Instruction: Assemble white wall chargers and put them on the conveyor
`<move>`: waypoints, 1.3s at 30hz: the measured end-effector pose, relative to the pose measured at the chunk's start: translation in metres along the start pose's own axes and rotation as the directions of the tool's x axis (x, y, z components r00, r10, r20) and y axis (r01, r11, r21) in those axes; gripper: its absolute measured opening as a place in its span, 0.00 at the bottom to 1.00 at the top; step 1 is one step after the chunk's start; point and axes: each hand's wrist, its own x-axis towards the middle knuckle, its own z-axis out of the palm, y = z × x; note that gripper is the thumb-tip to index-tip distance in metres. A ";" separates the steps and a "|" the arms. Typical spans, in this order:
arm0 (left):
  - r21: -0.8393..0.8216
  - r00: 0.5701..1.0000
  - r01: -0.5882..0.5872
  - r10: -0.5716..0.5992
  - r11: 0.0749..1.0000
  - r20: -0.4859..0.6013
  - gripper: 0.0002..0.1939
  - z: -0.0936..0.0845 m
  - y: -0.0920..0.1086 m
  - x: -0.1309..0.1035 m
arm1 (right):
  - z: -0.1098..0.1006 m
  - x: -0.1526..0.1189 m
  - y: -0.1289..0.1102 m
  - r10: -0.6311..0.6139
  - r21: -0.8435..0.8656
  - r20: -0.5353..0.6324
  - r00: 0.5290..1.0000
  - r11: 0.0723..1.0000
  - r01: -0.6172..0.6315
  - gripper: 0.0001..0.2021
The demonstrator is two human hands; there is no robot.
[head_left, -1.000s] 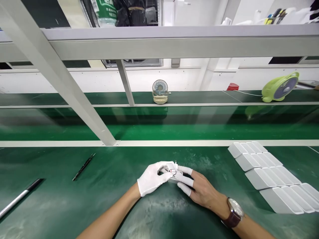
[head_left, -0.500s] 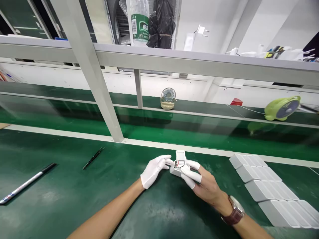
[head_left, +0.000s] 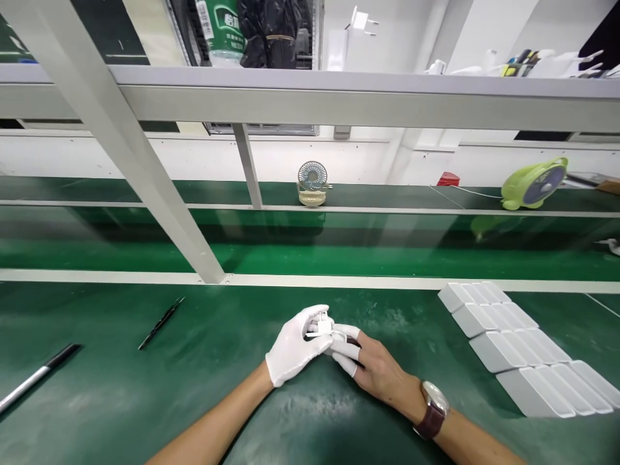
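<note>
A small white plug housing (head_left: 324,326) with two upright pins is between my hands, just above the green bench. My left hand (head_left: 298,345), in a white glove, has its thumb and fingers closed around the housing from the left. From the right, my right hand (head_left: 371,361) grips the same piece with fingertips in white finger covers. Those fingers hide much of the housing's right side, and the inside is out of sight. A watch (head_left: 432,410) is on the right wrist.
Rows of white plastic cases (head_left: 520,345) stand at the right. Black tweezers (head_left: 161,323) and a marker pen (head_left: 39,378) lie at the left. Behind the bench strip (head_left: 339,280) are a small fan (head_left: 312,184), a green fan (head_left: 535,184) and a slanted metal post (head_left: 145,161).
The opened housing with wires showing has been turned, so its pins now face up. My left hand has gone from beside it to gripping it. The camera view has shifted.
</note>
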 end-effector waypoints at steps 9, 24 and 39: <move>0.046 0.999 0.022 -0.024 0.999 0.040 0.32 0.000 0.000 0.004 | -0.010 -0.010 0.005 -0.053 -0.138 -0.218 0.975 0.990 0.023 0.20; -0.112 0.983 0.159 -0.146 0.981 0.115 0.35 0.007 0.002 0.001 | -0.002 -0.014 0.003 -0.034 -0.159 -0.123 0.992 0.987 0.014 0.27; -0.131 0.987 0.096 -0.077 0.987 0.142 0.34 0.006 -0.008 0.000 | -0.004 -0.007 -0.004 0.128 0.017 -0.053 0.990 0.992 -0.128 0.23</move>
